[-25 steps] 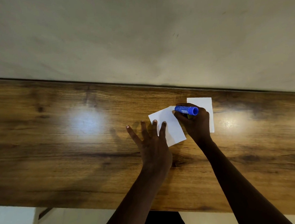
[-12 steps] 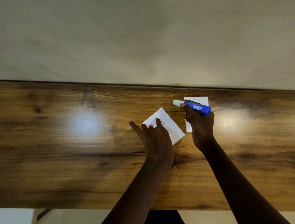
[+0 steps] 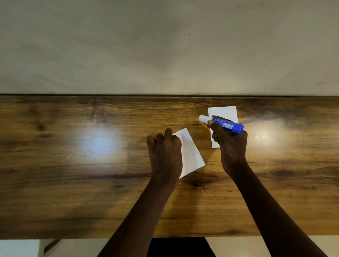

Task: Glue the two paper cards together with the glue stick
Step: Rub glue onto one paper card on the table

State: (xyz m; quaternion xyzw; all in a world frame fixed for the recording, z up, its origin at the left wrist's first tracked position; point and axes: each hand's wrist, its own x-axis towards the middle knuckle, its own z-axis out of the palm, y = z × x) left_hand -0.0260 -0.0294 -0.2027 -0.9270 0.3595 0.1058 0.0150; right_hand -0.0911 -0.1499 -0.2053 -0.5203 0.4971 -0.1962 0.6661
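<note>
Two white paper cards lie on the wooden table (image 3: 70,191). The nearer card (image 3: 191,154) is turned at an angle, and my left hand (image 3: 165,155) covers its left part with curled fingers at its edge. The far card (image 3: 222,114) lies square near the wall, partly hidden by my right hand (image 3: 231,145). That hand grips a blue glue stick (image 3: 225,125) held above the table, its white tip pointing left past the far card's left edge.
A pale wall (image 3: 161,41) rises directly behind the table. Two bright light reflections sit on the wood, left and right of the cards. The table's front edge runs along the bottom, with a dark gap below it.
My right hand lifted the glue stick off the near card and moved it up and right over the far card. My left hand's fingers curled at the near card, which turned.
</note>
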